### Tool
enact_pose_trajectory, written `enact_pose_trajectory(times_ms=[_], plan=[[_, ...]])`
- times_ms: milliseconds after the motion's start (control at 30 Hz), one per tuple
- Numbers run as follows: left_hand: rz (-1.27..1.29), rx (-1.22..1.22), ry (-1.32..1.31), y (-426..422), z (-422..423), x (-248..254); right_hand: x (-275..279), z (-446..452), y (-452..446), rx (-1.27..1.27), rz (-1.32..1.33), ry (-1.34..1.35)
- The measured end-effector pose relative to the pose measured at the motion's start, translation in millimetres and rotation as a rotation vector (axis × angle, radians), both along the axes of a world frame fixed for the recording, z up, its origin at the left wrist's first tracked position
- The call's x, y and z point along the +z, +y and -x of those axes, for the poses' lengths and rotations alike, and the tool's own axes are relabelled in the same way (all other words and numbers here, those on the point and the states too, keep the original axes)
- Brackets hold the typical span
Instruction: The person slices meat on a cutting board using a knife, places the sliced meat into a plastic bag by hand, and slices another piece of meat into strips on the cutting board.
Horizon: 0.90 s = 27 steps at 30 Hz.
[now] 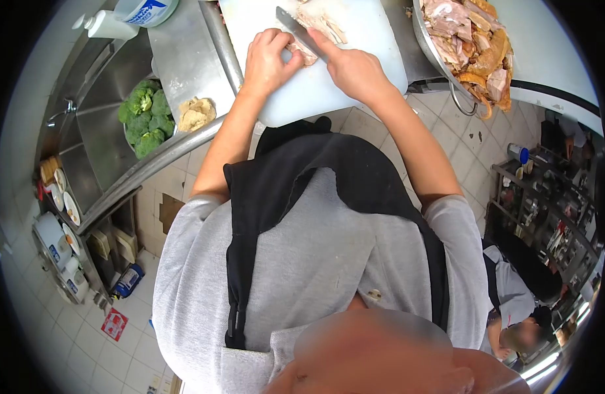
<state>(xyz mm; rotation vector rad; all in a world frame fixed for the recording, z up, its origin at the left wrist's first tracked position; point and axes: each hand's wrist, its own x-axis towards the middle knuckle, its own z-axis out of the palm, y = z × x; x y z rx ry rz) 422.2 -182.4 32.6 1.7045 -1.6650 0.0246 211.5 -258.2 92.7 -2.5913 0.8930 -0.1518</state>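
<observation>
Slicing, apparently midway; right hand grasps kitchen knife; left hand pinches remaining meat; seemingly cut strips lie beyond.

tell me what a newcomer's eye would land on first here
Probably the knife at the top centre, held in the right hand over a pale cutting board, with the left hand close by. The big heap of browned meat at the upper right likely comes next, then the bright green broccoli at the upper left.
</observation>
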Motion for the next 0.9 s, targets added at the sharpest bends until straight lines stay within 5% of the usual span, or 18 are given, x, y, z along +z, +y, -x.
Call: enact_pose_trajectory(times_ms=[400, 700, 900], plan=[[0.015, 0.021, 0.001, -1, -1, 0, 39, 26, 22, 0.022, -0.032, 0.192], [0.008, 0.032, 0.057, 1, -3, -1, 7, -2, -4, -0.036, 0.049, -0.035], [0.009, 0.033, 0.026, 2, -3, -2, 39, 24, 22, -0.006, -0.023, 0.16]])
